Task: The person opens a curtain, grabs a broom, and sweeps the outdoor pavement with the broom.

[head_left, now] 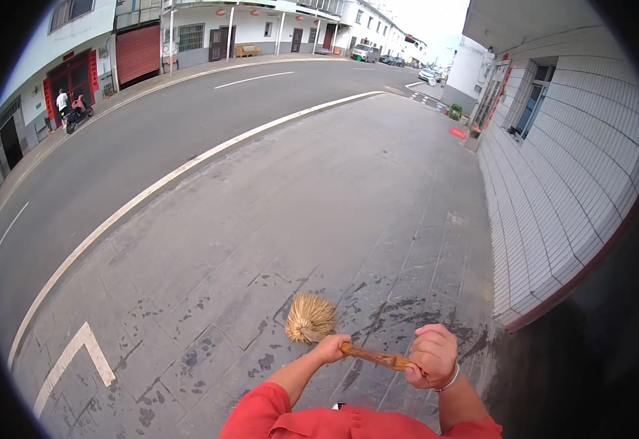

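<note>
A wooden handle (374, 356) runs from a round head of straw-coloured bristles (311, 317), which rests on the grey paving at the lower middle. My left hand (332, 349) is wrapped round the handle close to the bristle head. Further up, at the handle's other end, my right hand (432, 357) is closed on it, with a bracelet at the wrist. Dark wet patches (400, 311) mark the paving around the bristles and my hands.
A white-tiled wall (553, 168) stands along the right. The kerb (188, 167) curves along the left, with the road (151, 132) beyond. Across it, a person (62, 102) is beside a parked scooter (78, 115). Vehicles (365, 53) stand far ahead.
</note>
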### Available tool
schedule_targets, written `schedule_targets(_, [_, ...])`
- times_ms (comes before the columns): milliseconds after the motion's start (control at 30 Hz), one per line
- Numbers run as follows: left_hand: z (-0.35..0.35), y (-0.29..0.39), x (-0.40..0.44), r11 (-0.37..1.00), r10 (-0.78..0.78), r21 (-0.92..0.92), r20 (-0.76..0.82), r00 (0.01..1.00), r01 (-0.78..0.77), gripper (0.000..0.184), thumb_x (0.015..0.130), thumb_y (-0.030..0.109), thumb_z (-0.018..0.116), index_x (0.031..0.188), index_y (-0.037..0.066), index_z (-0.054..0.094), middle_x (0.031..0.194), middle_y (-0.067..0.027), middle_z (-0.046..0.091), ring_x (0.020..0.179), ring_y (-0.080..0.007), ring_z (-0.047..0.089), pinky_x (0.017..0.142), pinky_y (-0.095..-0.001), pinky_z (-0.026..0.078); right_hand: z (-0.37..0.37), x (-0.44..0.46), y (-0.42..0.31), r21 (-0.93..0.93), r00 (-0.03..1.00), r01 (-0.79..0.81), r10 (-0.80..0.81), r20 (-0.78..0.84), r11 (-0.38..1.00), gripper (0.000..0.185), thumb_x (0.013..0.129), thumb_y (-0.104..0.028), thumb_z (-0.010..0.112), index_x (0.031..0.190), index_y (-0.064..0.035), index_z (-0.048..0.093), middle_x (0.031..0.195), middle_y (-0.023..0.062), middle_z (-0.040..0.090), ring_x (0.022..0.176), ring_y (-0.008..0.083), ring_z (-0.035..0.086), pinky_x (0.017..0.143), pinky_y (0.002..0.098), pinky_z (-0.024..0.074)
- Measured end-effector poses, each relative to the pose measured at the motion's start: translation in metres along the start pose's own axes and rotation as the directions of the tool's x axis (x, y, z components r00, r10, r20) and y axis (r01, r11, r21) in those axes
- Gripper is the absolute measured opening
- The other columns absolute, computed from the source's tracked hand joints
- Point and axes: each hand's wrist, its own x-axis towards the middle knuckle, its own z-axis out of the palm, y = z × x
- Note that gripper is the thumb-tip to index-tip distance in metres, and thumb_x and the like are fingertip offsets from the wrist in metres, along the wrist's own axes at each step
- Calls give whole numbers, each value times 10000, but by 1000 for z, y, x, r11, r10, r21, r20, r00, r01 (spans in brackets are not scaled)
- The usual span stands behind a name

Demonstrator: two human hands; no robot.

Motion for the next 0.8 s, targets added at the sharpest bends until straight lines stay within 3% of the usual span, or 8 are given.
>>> schedule_targets(133, [-42,22,-67,990,-144,-19,-140,980,142,261,757,263,749,857,80,592,800,-164,648,798,-391,621,663,-441,484,23,30,4,183,988,24,5,-156,983,92,684,-93,621,682,-79,529,624,26,545,573,210,562,671,377,534])
schedule_targets(267, [-78,13,-184,905,-403,19,-273,873,424,298,753,326,760,839,83,612,775,-185,652,792,-397,633,664,-454,499,85,45,0,429,986,5,66,-152,904,82,698,-64,603,684,-54,523,628,47,546,579,243,558,674,376,521])
schedule_targets(400, [-95,-62,-334,714,-626,124,-326,708,689,370,730,441,756,896,123,663,813,-156,679,819,-371,652,711,-443,520,193,23,-46,609,957,-288,195,216,739,141,811,-105,622,706,-42,552,636,92,558,583,278,549,638,371,474])
schedule_targets(500, [-116,-87,-394,570,-744,243,-251,619,785,405,738,491,726,961,156,683,866,-135,694,861,-348,658,746,-436,523,236,6,-69,558,867,-451,193,459,697,144,865,-162,616,773,-52,611,657,98,588,592,280,567,602,368,464])
schedule_targets(533, [-123,-83,-403,518,-777,271,-249,579,811,419,743,510,712,982,166,687,884,-129,698,874,-341,658,754,-435,523,241,3,-62,521,862,-484,277,425,703,135,873,-172,610,810,-56,638,660,103,599,586,283,576,577,358,460])
schedule_targets(633, [-153,-40,-353,527,-761,365,-199,617,768,444,782,572,623,1034,210,679,929,-122,698,888,-342,656,750,-452,519,222,11,-22,421,784,-618,477,398,664,159,872,-175,621,839,-36,690,628,103,612,510,182,567,498,292,427])
schedule_targets(700, [-167,-18,-312,678,-603,333,-257,755,655,387,810,529,619,954,173,666,825,-142,684,814,-370,647,689,-475,510,196,27,4,388,770,-638,573,283,665,146,860,-108,603,811,11,674,618,83,615,539,98,546,509,265,413])
schedule_targets(800, [-189,19,-241,790,-431,335,-294,853,514,346,803,473,637,904,143,654,732,-163,654,738,-390,635,628,-506,487,156,47,37,449,812,-534,582,37,716,179,882,-80,519,750,30,571,646,84,619,592,141,592,581,276,459])
